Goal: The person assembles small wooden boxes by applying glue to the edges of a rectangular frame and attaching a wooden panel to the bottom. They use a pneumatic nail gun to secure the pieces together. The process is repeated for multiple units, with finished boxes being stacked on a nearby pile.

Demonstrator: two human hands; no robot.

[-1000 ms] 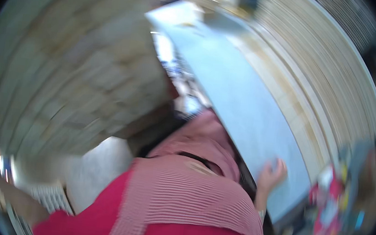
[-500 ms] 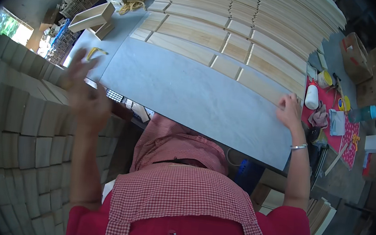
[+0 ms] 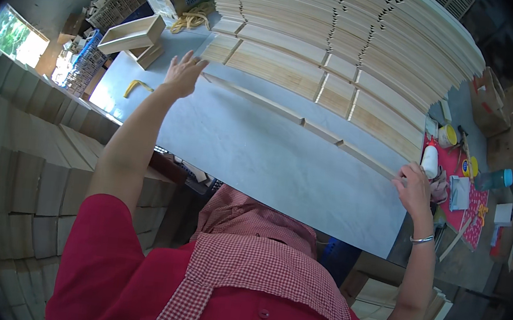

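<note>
A long, narrow notched wooden board [image 3: 262, 102] stands tilted up on its edge above the grey tabletop [image 3: 238, 152]. My left hand [image 3: 182, 77] is at its far left end, fingers partly bent against it. The right end is pinched by my right hand [image 3: 413, 186], which wears a silver bracelet [image 3: 422, 239] at the wrist. Just behind the board, more slotted wooden boards [image 3: 272, 68] lie flat in rows, and a tall layered stack of them [image 3: 290, 13] rises at the back.
Open wooden boxes [image 3: 133, 34] and a yellow tool [image 3: 136, 88] sit at the left of the table. A white bottle [image 3: 430, 161], tubs and a teal-lidded jar [image 3: 495, 179] stand at right. Stacked wood blocks [image 3: 48, 182] fill the lower left.
My left hand has come from the left over to the board's left end. The nearest flat board is now tipped up on edge, pulled toward me, with my right hand at its right end.
</note>
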